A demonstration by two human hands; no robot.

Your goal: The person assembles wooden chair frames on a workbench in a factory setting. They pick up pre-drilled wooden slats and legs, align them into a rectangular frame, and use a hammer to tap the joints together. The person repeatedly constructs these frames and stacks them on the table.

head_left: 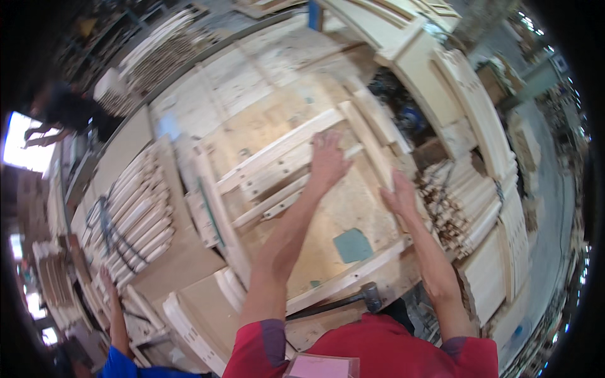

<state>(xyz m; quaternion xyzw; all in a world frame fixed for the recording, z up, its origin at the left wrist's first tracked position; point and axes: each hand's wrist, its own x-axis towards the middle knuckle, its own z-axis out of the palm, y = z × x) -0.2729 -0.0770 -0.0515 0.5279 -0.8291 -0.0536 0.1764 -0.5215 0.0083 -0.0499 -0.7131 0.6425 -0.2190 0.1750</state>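
Observation:
A frame of pale wooden rails and slats lies on a plywood work surface (252,132) in front of me. My left hand (329,160) rests over the inner slats, fingers spread, near the right end of a drilled slat (277,171). The top rail (283,142) runs just beyond its fingertips. On the frame's right side, my right hand (403,196) straddles a wooden rail (368,142), thumb on the inner side and fingers on the outer. Nearest me lies the bottom rail (353,275); the left rail (220,217) stands apart from both hands.
A hammer (372,297) lies along the near edge, beside the bottom rail. A green patch (353,246) sits inside the frame. Bundled wooden sticks (135,217) are at left, another stack (463,198) at right. A co-worker's hand (108,283) reaches in at lower left.

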